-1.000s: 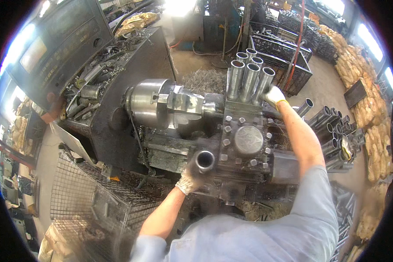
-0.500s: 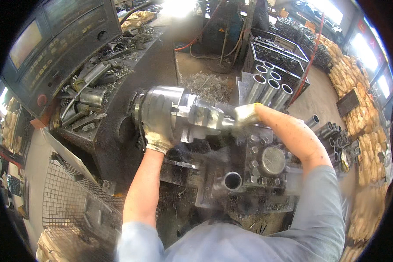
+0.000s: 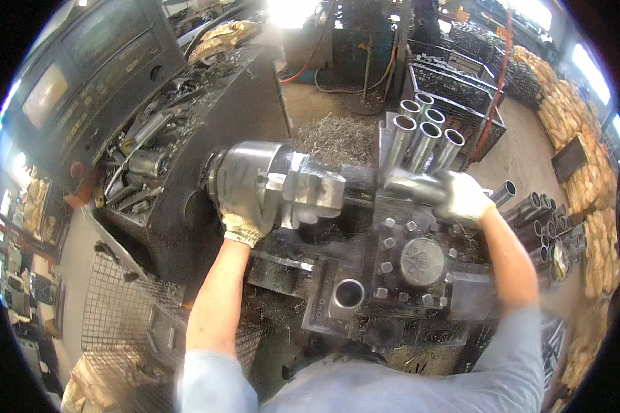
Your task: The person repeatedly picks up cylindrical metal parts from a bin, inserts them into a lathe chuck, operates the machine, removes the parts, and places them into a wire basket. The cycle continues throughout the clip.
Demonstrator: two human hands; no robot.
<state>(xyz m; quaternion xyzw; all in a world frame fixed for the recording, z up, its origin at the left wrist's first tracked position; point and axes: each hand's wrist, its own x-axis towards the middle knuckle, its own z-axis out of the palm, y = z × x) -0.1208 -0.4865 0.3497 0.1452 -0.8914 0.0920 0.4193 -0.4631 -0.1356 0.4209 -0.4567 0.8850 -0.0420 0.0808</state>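
Nearest, the tool block (image 3: 393, 275) with its open socket had stayed put. The left hand (image 3: 244, 206) had come up from it and lay closed over the chuck (image 3: 262, 179). The right hand (image 3: 465, 196) had lifted a tube (image 3: 413, 184) from the upright tubes (image 3: 424, 131) and gripped it beside the chuck. Beyond lay metal shavings (image 3: 337, 138), crates (image 3: 455, 82) and the control panel (image 3: 83, 76).

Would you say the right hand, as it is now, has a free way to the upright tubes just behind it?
Probably yes: the right hand lies just in front of the upright tubes with nothing between them, though it already grips a metal tube, so it isn't free.
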